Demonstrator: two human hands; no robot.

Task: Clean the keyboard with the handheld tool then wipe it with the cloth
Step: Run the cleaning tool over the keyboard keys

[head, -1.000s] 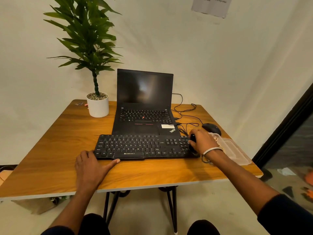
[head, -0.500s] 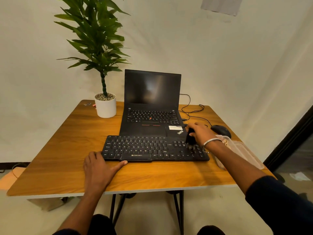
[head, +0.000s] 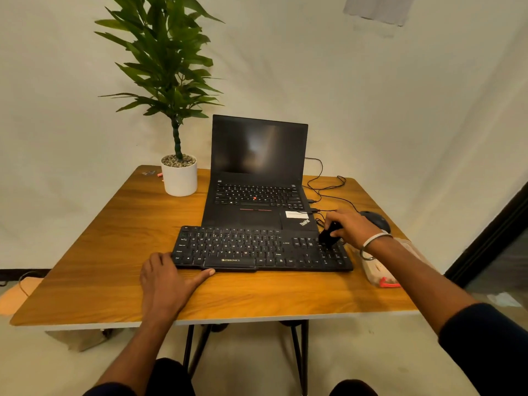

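Two hands share the work; left hand lies flat, bracing keyboard near the desk front edge; right hand grasps handheld tool over its right end.

a black keyboard lies on the wooden table just in front of an open laptop, with a potted plant at the laptop's 9 o'clock. the right hand grips a small black handheld tool down on the keys at the keyboard's 3 o'clock end, a mouse just beyond it. the left hand lies flat on the table, fingers touching the keyboard's 7 o'clock corner
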